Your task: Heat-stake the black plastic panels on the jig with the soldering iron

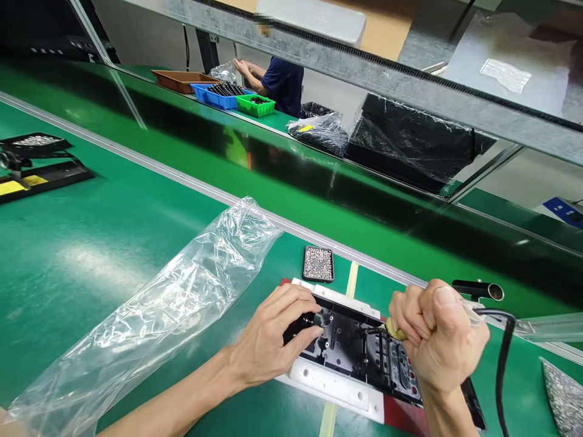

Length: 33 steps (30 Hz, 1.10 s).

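A long black plastic housing [341, 340] lies in a white fixture [334, 388] on the bench. My left hand [277, 331] curls over the housing's left end, thumb and fingers gripping dark plastic there; the exact spot is partly hidden. In my right hand [437, 334] is a corded electric screwdriver [395, 329], mostly covered by my closed fingers. Its thin bit points left, down at the inside of the housing. A black cable [503, 358] hangs from its back end. Just behind the fixture stands a small black tray of screws [318, 263].
A clear plastic bag [182, 303] lies left of the fixture. Behind the bench runs a green belt [273, 200]. A bag of small metal parts [563, 394] rests at right. Another person [285, 85] is across the belt beside blue [216, 96] and green bins [255, 106].
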Each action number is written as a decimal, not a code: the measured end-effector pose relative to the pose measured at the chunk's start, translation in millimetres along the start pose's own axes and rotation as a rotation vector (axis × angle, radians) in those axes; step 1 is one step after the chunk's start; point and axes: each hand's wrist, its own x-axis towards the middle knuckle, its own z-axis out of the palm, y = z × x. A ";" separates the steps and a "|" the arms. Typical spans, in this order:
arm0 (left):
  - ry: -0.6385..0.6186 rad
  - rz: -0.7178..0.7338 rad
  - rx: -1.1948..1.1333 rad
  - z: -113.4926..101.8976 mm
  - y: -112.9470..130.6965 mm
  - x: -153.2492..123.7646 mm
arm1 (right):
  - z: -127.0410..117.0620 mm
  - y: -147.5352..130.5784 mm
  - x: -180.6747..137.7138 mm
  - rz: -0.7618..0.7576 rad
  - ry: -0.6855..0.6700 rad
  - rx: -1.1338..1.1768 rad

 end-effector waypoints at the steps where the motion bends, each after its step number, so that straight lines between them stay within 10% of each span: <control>1: 0.004 0.000 -0.001 0.3 -0.2 0.0 | 0.0 0.2 0.1 0.002 0.000 0.000; 24: 0.036 -0.001 -0.033 1.6 -3.3 -1.1 | -11.8 -9.7 2.7 0.131 -0.238 -0.076; 33: 0.009 -0.010 -0.036 0.6 -3.7 -2.1 | -27.4 -36.0 5.8 0.041 0.002 -0.006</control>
